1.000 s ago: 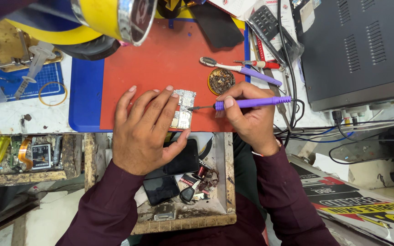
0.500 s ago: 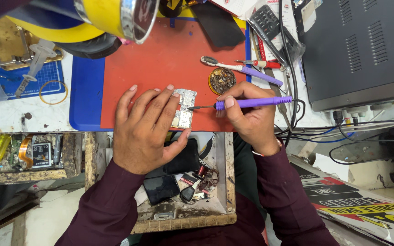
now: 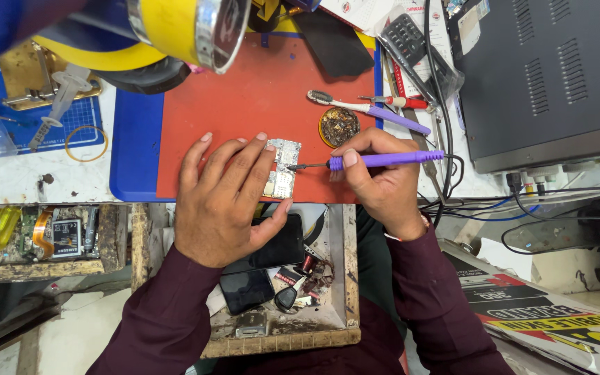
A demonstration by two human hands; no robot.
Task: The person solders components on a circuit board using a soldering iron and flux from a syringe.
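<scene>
A small circuit board [image 3: 282, 169] lies on the red work mat [image 3: 258, 90] near its front edge. My left hand [image 3: 223, 198] lies flat over the board's left side, fingers and thumb pinning it down. My right hand [image 3: 376, 184] grips a purple-handled soldering iron [image 3: 383, 160] like a pen. Its metal tip touches the board's right edge. A cable runs from the handle's end off to the right.
A round tin of brass wool [image 3: 339, 126] and a purple-handled brush [image 3: 366, 108] lie behind the iron. A dark metal box [image 3: 543, 76] stands right. A yellow lamp head [image 3: 182, 28] hangs overhead. An open wooden drawer [image 3: 279, 278] holds phones and parts.
</scene>
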